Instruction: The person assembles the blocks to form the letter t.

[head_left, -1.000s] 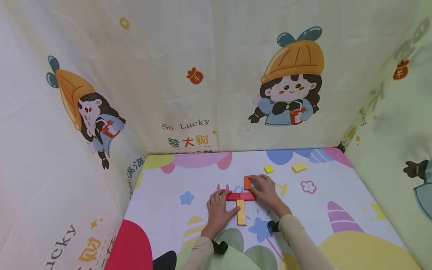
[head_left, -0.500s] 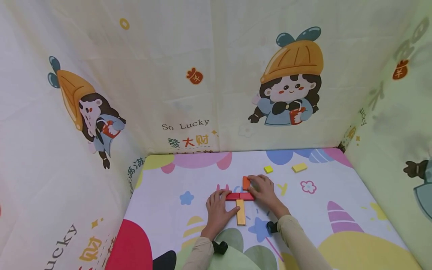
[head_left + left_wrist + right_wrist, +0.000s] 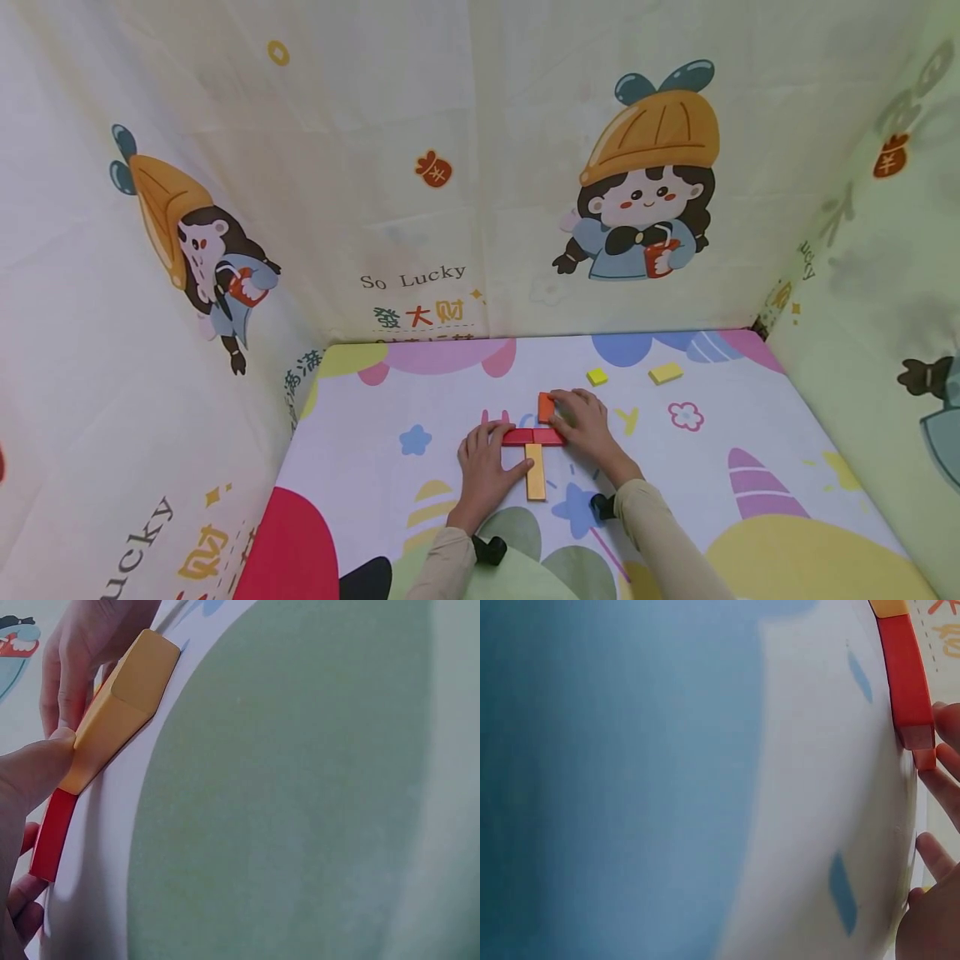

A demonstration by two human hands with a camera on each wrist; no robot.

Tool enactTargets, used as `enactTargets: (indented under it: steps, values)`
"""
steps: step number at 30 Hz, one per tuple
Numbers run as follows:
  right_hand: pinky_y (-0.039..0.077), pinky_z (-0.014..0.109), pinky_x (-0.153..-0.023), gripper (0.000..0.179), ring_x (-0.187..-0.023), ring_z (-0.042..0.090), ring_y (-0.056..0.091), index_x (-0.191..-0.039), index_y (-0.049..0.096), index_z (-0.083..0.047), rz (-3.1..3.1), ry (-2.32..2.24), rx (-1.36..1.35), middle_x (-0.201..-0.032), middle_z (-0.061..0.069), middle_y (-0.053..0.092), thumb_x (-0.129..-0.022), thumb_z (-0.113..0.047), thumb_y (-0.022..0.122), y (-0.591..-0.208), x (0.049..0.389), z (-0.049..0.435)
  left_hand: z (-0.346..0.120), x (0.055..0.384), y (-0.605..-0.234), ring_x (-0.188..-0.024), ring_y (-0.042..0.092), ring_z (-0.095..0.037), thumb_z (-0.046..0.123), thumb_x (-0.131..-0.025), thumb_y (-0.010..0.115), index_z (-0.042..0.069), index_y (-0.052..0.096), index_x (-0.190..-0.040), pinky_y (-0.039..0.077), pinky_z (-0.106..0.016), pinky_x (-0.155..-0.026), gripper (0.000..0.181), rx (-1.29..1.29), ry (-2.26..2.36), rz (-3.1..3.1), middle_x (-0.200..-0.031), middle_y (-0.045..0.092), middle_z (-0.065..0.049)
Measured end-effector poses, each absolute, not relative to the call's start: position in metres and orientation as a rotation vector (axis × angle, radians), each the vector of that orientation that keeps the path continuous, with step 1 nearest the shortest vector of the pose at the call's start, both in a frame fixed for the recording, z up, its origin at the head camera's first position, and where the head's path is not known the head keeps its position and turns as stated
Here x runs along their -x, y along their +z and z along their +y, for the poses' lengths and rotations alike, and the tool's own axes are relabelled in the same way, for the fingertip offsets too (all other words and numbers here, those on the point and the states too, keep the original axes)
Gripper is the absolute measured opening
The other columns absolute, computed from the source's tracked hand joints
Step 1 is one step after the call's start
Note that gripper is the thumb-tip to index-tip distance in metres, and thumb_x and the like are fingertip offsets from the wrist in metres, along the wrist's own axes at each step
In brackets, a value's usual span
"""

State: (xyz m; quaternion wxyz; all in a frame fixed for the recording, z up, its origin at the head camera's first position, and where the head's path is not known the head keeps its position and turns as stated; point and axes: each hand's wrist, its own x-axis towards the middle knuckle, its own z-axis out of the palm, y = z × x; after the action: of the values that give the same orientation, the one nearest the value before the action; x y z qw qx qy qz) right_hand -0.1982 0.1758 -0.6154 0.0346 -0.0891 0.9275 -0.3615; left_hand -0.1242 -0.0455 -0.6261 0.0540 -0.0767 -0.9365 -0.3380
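Observation:
Two red blocks (image 3: 517, 437) lie end to end in a row, and a long golden-yellow block (image 3: 536, 473) runs from their middle toward the person, forming a T. My left hand (image 3: 483, 471) holds the left end of the red row with its fingers, its thumb against the side of the yellow block (image 3: 124, 705). Just behind the row, an orange block (image 3: 545, 407) stands or lies on end; I cannot tell which. My right hand (image 3: 588, 425) pinches it from the right, beside the right red block (image 3: 907, 675).
Farther back on the patterned tabletop (image 3: 360, 517) lie a small bright-yellow block (image 3: 597, 377) and a longer pale-yellow block (image 3: 665, 372). Printed cloth walls (image 3: 525, 167) rise behind and at both sides. Black wrist mounts (image 3: 490, 550) sit below the hands.
My right hand has shifted the orange block slightly left, along the back of the red row. The left hand, red blocks and yellow block have stayed in place.

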Motion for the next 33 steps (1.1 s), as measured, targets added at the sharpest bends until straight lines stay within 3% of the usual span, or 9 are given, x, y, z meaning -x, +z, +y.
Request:
enactTargets:
  steps: [19,33]
  values:
    - [0.015,0.067,-0.121,0.057,-0.150,0.044,0.029,-0.147,0.056,-0.015,2.860,-1.108,0.375,-0.152,0.012,0.056,-0.094,-0.026,0.076,-0.6141,0.1974,0.1761,-0.0466,0.1230,-0.6287,-0.139,0.038,-0.030,0.052,-0.086,0.081,0.024,0.056,-0.142,0.027,-0.063,-0.111,0.067,0.224,-0.970,-2.828,-0.147,0.048,-0.007]
    - [0.016,0.068,-0.121,0.057,-0.150,0.043,0.030,-0.146,0.058,-0.016,2.843,-1.092,0.377,-0.150,0.011,0.058,-0.093,-0.025,0.077,-0.6094,0.2030,0.1728,-0.0445,0.1259,-0.6274,-0.144,0.035,-0.028,0.055,-0.086,0.079,0.028,0.054,-0.145,0.025,-0.063,-0.116,0.069,0.181,-1.008,-2.893,-0.151,0.046,-0.005]
